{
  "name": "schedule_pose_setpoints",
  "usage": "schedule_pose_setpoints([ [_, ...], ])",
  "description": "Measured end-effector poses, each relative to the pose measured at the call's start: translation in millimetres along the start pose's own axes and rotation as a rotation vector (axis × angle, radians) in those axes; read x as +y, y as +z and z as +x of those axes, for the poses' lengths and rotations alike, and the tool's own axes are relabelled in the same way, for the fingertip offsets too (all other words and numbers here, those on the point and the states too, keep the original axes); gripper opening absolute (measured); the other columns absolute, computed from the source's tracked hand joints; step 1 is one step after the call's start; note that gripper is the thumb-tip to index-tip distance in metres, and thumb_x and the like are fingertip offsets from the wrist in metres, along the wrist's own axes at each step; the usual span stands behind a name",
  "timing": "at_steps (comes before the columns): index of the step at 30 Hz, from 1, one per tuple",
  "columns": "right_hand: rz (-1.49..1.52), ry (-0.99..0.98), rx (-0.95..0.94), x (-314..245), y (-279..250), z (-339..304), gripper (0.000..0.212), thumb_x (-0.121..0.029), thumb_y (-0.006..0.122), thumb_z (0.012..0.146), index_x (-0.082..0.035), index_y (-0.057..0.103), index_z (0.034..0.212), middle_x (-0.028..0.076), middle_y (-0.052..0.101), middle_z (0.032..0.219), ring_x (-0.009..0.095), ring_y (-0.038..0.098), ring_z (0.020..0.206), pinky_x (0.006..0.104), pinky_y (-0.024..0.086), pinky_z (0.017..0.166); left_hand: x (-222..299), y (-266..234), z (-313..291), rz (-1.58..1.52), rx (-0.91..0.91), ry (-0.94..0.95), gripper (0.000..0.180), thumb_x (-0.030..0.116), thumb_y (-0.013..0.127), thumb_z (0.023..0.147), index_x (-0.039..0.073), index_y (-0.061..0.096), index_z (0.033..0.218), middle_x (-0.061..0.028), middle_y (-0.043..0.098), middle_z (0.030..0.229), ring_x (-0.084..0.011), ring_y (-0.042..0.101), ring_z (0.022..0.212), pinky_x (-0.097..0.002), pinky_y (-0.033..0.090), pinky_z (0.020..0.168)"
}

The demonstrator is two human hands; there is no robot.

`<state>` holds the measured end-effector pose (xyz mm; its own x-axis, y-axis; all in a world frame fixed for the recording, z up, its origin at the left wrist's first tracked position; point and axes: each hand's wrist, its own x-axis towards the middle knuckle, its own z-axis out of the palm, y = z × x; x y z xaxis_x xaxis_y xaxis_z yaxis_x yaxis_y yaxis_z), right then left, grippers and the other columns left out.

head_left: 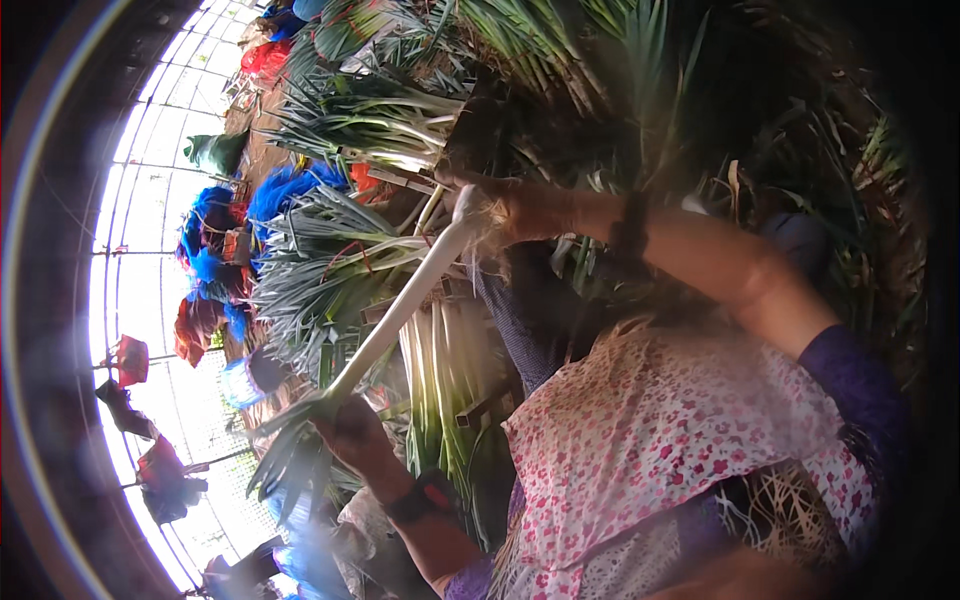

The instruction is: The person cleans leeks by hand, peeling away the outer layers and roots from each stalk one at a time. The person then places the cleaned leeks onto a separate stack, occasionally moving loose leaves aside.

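Leek (406, 292) slants through the air between our hands, leafy end low on the left, roots (490, 228) up toward the right. Our left hand (356, 440) closes around it where white turns to green; our right hand (525, 210) appears clamped on the root end, though blur hides some fingers. We judge it light for its length, firm along the white shaft but floppy in the leaves, with smooth outer skin that may slip and could bruise or snap if bent. We would best hold the shaft near both ends. On the bundled leeks (335, 260) and blue bags (290, 190) beyond, we can read no brand, label or writing.
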<state>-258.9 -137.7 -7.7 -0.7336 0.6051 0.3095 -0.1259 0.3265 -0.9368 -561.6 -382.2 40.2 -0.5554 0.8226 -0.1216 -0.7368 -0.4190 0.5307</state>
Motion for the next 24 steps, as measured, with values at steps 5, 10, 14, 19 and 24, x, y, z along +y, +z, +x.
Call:
schedule_pose_setpoints([
  [5, -0.381, 0.153, -0.077, 32, -45, -37, 0.018, -0.019, 0.058, 0.083, -0.005, 0.062, 0.094, 0.009, 0.061, 0.073, 0.012, 0.054, 0.066, 0.0293, 0.044, 0.060, 46, -62, 15, 0.499, 0.015, 0.255, 0.012, 0.008, 0.057, 0.084, 0.001, 0.054, 0.093, -0.0028, 0.050, 0.076, -0.0123, 0.048, 0.072, -0.0261, 0.044, 0.064],
  [10, -1.030, 0.275, 0.430, 119, -276, -223, 0.019, -0.017, 0.058, 0.084, 0.000, 0.061, 0.091, 0.014, 0.060, 0.074, 0.016, 0.056, 0.065, 0.0316, 0.044, 0.060, 96, -84, -38, 1.501, 0.359, 0.574, 0.017, 0.007, 0.056, 0.085, -0.005, 0.053, 0.096, -0.0066, 0.053, 0.078, -0.0148, 0.050, 0.071, -0.0284, 0.042, 0.064],
  [14, -0.933, 0.423, 0.571, 102, -332, -310, 0.019, -0.014, 0.055, 0.086, 0.001, 0.051, 0.076, 0.010, 0.042, 0.064, 0.012, 0.042, 0.061, 0.0291, 0.038, 0.058, 104, -167, -101, 1.447, 0.512, 0.310, 0.018, 0.000, 0.057, 0.081, -0.003, 0.052, 0.098, -0.0071, 0.055, 0.084, -0.0139, 0.052, 0.074, -0.0251, 0.044, 0.064],
  [19, -1.266, 0.533, 0.580, 69, -415, -466, 0.021, -0.016, 0.056, 0.085, 0.002, 0.047, 0.076, 0.018, 0.038, 0.068, 0.027, 0.039, 0.059, 0.0334, 0.036, 0.057, 15, -293, -75, 0.671, 0.730, 0.094, 0.037, -0.008, 0.056, 0.073, -0.001, 0.045, 0.108, -0.0100, 0.058, 0.093, -0.0157, 0.056, 0.075, -0.0249, 0.047, 0.067],
  [24, -1.332, 1.048, 0.748, -36, -410, -546, 0.023, -0.021, 0.051, 0.088, 0.002, 0.056, 0.089, 0.016, 0.052, 0.073, 0.027, 0.045, 0.065, 0.0337, 0.039, 0.064, -75, -289, -18, 1.939, 0.872, -0.285, 0.049, 0.027, 0.065, 0.072, -0.004, 0.049, 0.107, -0.0120, 0.065, 0.095, -0.0271, 0.060, 0.089, -0.0326, 0.044, 0.080],
])
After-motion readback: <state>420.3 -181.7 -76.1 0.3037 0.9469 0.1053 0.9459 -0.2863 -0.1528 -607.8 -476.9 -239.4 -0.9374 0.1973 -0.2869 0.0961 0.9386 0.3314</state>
